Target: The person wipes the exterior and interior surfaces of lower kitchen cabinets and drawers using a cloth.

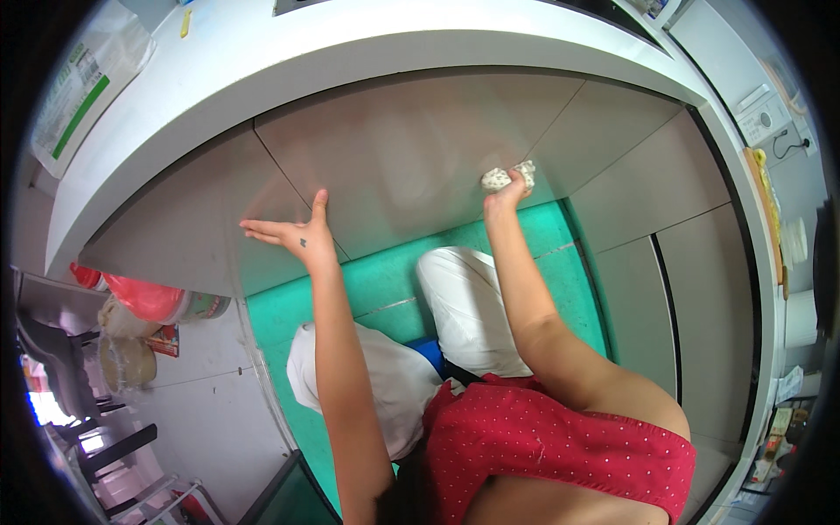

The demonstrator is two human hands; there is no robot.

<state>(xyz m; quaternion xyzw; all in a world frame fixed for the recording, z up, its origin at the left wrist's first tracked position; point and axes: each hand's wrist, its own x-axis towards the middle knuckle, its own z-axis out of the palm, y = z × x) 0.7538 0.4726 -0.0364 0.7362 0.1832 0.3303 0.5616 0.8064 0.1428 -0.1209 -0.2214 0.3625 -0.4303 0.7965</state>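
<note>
My right hand [506,193] grips a bunched white cloth with small dark spots [494,180], held at the glossy grey-beige cabinet front [400,144], low on the wide middle panel near its right seam. My left hand [298,239] holds nothing. Its thumb points up, apart from the outstretched fingers, and it lies at the left cabinet panel [197,203] beside the seam; whether the palm presses on it I cannot tell. My knees in white trousers [459,295] are bent on the green floor [387,282] below the panels.
A white countertop [420,26] overhangs the cabinets and curves down the right side, above more panels [656,170]. On the left floor sit a red-lidded tub [147,298] and a roll of clear tape [128,364]. A white plastic bag [92,79] stands on the counter's left end.
</note>
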